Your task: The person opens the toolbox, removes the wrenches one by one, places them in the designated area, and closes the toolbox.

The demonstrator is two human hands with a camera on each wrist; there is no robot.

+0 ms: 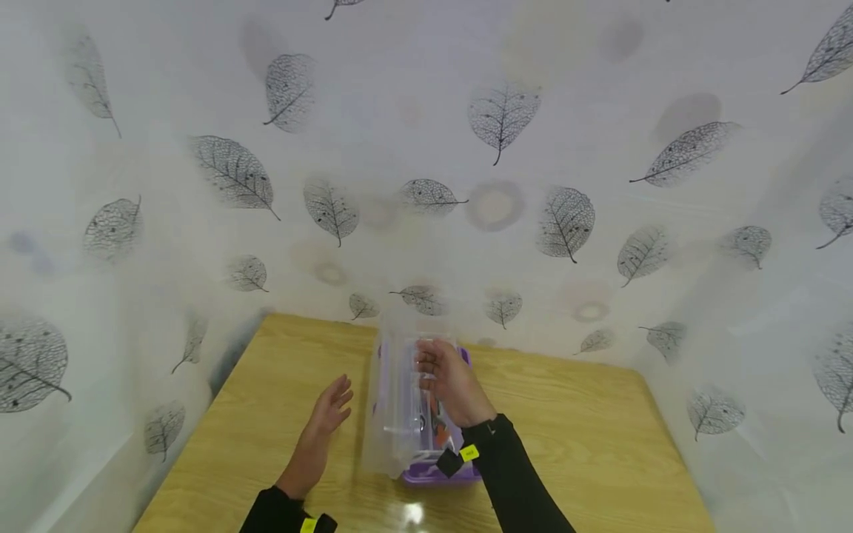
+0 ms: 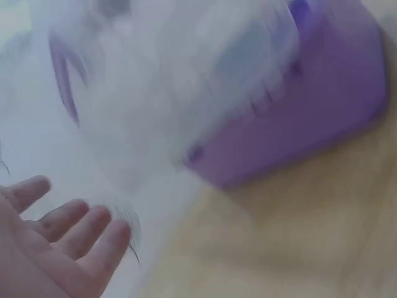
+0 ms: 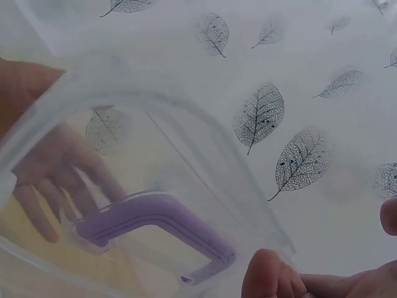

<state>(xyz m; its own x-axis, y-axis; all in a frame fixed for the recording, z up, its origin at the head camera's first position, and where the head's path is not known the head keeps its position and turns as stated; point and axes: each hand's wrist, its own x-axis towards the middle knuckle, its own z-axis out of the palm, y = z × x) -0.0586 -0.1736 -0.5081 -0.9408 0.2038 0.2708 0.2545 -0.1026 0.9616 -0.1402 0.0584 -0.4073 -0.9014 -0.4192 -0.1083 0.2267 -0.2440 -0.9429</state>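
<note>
A clear plastic lid (image 1: pixel 395 414) stands tilted up along the left side of a purple storage box (image 1: pixel 436 474). A purple handle (image 3: pixel 155 214) is set in the lid. Inside the box lie several small items (image 1: pixel 440 431), some orange and dark, too small to name. My right hand (image 1: pixel 455 381) is over the box, fingers loosely bent toward the lid; its fingertips (image 3: pixel 267 273) are close to the lid's edge, and whether they touch cannot be told. Left of the lid, my left hand (image 1: pixel 326 414) is held in the air with spread fingers, apart from it and holding nothing.
Box and lid stand on a wood-grain table (image 1: pixel 566 422), toward its back edge. Behind and at both sides hangs a pale sheet (image 1: pixel 413 252) with a leaf print. Dark sleeves (image 1: pixel 516 474) and wrist straps cover my forearms.
</note>
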